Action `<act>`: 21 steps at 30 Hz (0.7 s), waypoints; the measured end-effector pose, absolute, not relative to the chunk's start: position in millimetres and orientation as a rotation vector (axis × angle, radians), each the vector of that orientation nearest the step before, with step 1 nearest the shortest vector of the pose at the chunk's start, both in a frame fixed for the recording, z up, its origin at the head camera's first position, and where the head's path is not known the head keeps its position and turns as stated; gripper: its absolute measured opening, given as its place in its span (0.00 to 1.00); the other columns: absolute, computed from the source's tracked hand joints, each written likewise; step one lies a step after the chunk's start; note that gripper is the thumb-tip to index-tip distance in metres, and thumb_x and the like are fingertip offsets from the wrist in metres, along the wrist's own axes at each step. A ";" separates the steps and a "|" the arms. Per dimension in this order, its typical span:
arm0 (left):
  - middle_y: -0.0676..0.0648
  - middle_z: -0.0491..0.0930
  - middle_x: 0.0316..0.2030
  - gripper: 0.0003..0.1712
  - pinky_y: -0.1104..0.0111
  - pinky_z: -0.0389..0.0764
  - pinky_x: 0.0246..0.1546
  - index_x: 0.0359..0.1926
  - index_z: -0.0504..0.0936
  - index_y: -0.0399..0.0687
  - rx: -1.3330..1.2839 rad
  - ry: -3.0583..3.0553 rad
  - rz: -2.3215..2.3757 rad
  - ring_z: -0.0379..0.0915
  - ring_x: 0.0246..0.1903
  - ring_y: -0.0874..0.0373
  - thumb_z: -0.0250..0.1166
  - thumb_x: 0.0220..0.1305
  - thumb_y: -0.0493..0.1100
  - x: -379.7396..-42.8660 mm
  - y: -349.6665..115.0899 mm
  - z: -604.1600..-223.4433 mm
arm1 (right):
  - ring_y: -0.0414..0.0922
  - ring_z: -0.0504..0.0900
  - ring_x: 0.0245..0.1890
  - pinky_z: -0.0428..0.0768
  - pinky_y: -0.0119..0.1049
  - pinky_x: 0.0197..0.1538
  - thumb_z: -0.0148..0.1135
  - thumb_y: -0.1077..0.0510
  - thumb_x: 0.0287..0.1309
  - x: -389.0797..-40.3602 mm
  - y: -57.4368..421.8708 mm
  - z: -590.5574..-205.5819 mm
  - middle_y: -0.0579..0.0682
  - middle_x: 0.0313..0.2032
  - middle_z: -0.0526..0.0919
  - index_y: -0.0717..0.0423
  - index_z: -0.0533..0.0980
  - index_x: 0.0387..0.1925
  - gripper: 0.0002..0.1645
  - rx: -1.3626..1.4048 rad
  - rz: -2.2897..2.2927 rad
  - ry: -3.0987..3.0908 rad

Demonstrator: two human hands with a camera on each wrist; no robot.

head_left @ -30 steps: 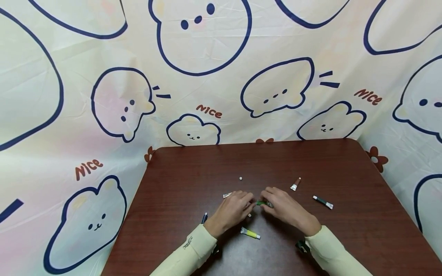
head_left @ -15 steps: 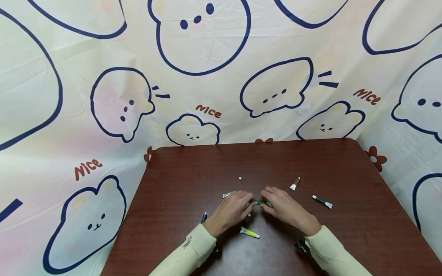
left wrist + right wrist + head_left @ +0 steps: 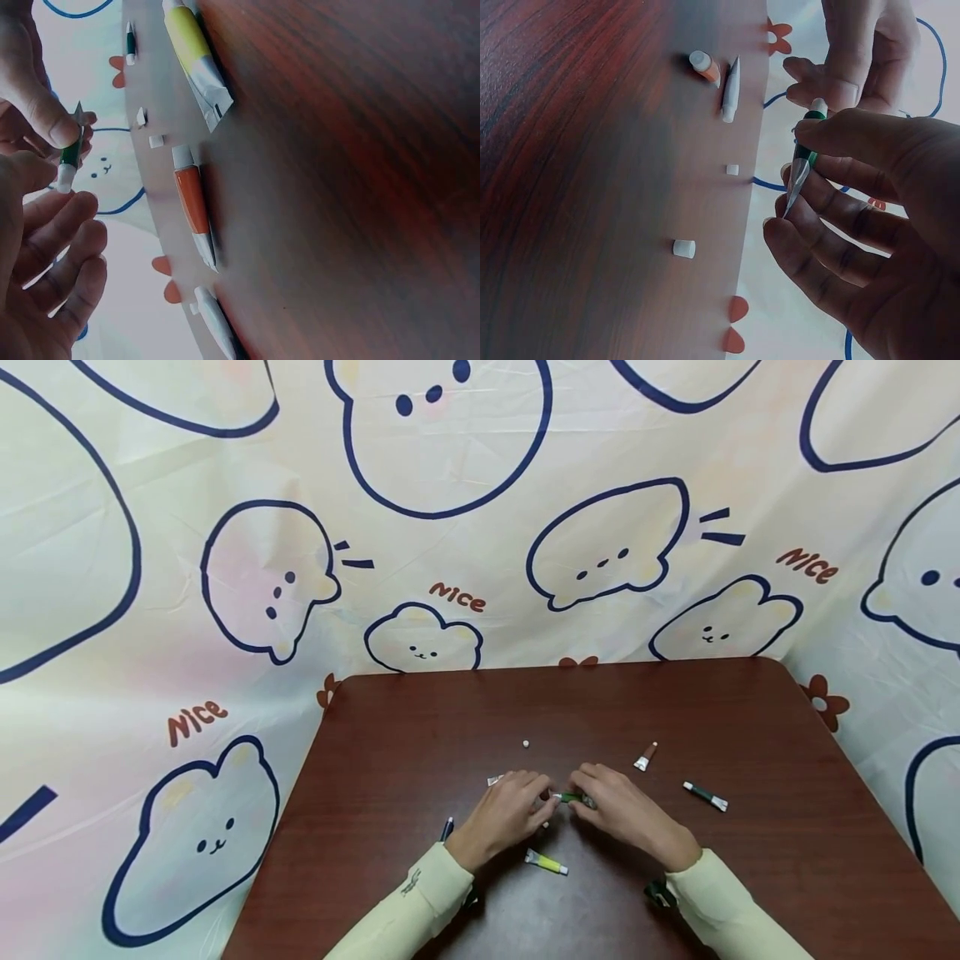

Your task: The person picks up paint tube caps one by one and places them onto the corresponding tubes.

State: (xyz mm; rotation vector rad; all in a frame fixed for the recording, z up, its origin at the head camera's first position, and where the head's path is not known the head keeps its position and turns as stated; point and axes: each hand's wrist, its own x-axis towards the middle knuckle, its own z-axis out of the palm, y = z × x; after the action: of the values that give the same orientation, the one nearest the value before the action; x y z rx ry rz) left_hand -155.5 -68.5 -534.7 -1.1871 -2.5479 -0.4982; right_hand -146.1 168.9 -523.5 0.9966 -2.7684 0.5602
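A small green paint tube (image 3: 570, 797) with a white end is held between both hands above the table. My right hand (image 3: 626, 814) pinches its body between thumb and fingers, and the flattened silver tail (image 3: 798, 180) points back toward that palm in the right wrist view. At the white end (image 3: 65, 178), the thumb and index finger of my left hand (image 3: 510, 806) close in from either side. The left hand's other fingers (image 3: 79, 281) are loosely bent. Below the hands lies a yellow paint tube (image 3: 547, 862), with an orange one (image 3: 193, 199) near it.
On the brown table (image 3: 420, 727) lie a brown tube (image 3: 647, 757), a dark green tube (image 3: 705, 797) and a dark blue tube (image 3: 447, 828). A silvery white tube (image 3: 733, 90) lies by the left hand. Small white caps (image 3: 684, 248) are loose on the tabletop. A printed cloth (image 3: 480, 543) hangs behind.
Both hands keep nearly the same place around the green paint tube. A little more of its white end shows beside the left fingertips. The head view has shifted slightly.
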 end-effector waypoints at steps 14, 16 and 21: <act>0.55 0.89 0.40 0.07 0.63 0.86 0.52 0.50 0.83 0.51 -1.214 -2.557 -0.522 0.83 0.39 0.61 0.70 0.77 0.46 -154.4 -68.7 -534.1 | 0.36 0.73 0.33 0.79 0.32 0.35 0.79 0.60 0.64 -145.6 167.6 -524.2 0.44 0.36 0.80 0.52 0.81 0.42 0.11 0.984 0.589 -2.775; 0.55 0.89 0.41 0.08 0.62 0.86 0.53 0.51 0.84 0.51 -1.209 -2.560 -0.547 0.84 0.40 0.61 0.70 0.77 0.46 -154.2 -69.1 -534.6 | 0.36 0.73 0.33 0.79 0.32 0.35 0.79 0.60 0.64 -145.3 167.8 -523.8 0.45 0.36 0.80 0.52 0.82 0.42 0.11 0.984 0.586 -2.781; 0.55 0.89 0.40 0.07 0.62 0.86 0.54 0.48 0.85 0.51 -1.181 -2.582 -0.525 0.83 0.39 0.62 0.66 0.81 0.48 -153.9 -69.7 -535.1 | 0.37 0.75 0.34 0.81 0.33 0.35 0.79 0.60 0.64 -145.1 168.6 -524.0 0.45 0.37 0.81 0.52 0.82 0.42 0.11 0.980 0.581 -2.785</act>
State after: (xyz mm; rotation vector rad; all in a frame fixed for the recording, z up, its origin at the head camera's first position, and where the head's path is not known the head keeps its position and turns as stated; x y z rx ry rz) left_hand -153.9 -69.7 -535.1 -1.1808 -2.5819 -0.5248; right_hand -145.1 168.6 -524.0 0.9798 -2.7847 0.5806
